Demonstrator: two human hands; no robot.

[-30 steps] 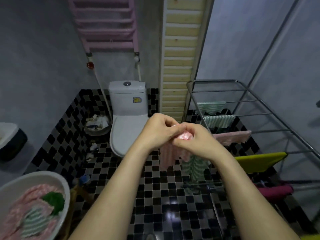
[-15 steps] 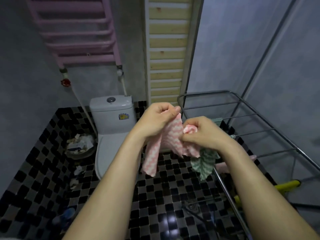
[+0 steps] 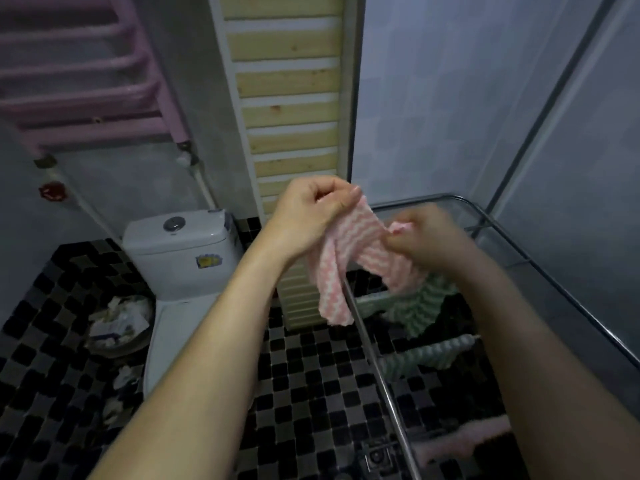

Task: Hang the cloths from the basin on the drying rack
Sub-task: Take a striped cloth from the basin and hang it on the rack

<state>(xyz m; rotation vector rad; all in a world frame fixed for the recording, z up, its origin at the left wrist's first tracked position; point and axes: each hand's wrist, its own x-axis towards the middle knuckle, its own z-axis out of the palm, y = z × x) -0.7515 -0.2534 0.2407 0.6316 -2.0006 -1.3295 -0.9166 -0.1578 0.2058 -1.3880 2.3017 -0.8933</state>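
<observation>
Pinching a top corner of the pink cloth (image 3: 349,251), the left hand (image 3: 311,216) holds it up by the near rail of the drying rack (image 3: 377,368); the right hand (image 3: 426,240) grips the other corner; the hands stand further apart than half a second ago, spreading it; motion blur hides whether the right hand also holds the green cloth (image 3: 422,306) below.

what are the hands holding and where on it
A pink cloth, held between both hands. The left hand pinches its upper left corner; the right hand, blurred, grips the bunched upper right end. The rest hangs loose.
</observation>
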